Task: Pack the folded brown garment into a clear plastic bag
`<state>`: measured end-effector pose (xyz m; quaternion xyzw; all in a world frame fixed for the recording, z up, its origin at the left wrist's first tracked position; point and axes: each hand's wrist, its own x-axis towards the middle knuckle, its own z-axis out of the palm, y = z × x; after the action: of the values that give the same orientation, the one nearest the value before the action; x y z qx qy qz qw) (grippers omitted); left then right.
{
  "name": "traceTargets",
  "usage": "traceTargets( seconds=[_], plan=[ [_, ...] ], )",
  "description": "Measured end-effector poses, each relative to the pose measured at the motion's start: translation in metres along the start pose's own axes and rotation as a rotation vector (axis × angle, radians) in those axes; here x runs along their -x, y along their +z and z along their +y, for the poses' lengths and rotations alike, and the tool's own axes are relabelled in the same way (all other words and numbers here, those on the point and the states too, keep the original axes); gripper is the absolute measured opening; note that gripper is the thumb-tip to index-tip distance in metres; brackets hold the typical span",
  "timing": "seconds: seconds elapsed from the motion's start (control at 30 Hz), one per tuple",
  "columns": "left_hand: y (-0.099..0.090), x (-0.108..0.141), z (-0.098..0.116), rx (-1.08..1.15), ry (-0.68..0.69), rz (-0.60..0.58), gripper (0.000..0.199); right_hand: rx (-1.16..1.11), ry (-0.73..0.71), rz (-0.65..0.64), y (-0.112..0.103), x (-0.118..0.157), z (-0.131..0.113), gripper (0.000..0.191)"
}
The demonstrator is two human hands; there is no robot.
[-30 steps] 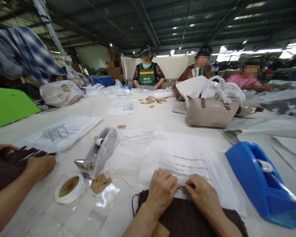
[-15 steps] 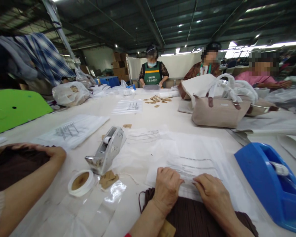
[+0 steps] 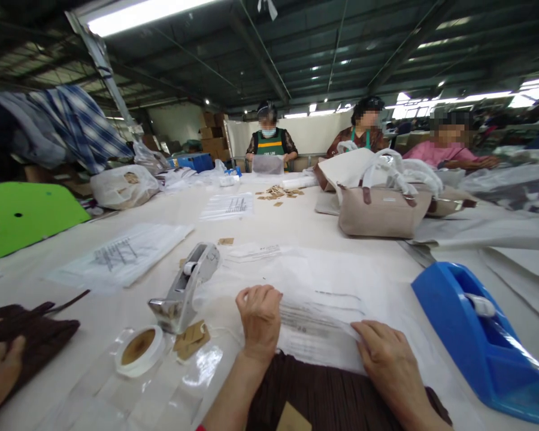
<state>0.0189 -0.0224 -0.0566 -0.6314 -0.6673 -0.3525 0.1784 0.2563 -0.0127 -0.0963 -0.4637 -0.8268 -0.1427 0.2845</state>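
My left hand (image 3: 259, 320) is closed on the edge of a translucent printed plastic bag (image 3: 317, 326), its fingers curled. On the bag's other side my right hand (image 3: 384, 353) pinches the same edge between thumb and fingers. The bag's edge stretches between both hands. Just below it lies a dark brown pleated cloth item (image 3: 327, 389), partly under my wrists, with a tan paper tag (image 3: 293, 417) on it. More printed plastic bags (image 3: 341, 269) lie flat beyond my hands.
A grey tape dispenser (image 3: 186, 287), a tape roll (image 3: 139, 351) and tan tags (image 3: 192, 340) are left. A blue dispenser (image 3: 480, 341) stands right. Beige handbags (image 3: 379, 209) sit farther back. Another person's hand (image 3: 2, 365) rests on brown cloth (image 3: 45, 335). People sit across the table.
My hands have moved apart, the left one going left, and the bag's edge is now spread between them. At far left the other person's arm has drawn back and the brown cloth lies lower.
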Motion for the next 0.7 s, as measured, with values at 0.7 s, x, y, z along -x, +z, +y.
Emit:
traceTargets(
  seconds=[0.7],
  plan=[
    [-0.026, -0.022, 0.029, 1.152, -1.311, -0.554, 0.013, -0.231, 0.033, 0.147, 0.006, -0.003, -0.019, 0.063]
  ],
)
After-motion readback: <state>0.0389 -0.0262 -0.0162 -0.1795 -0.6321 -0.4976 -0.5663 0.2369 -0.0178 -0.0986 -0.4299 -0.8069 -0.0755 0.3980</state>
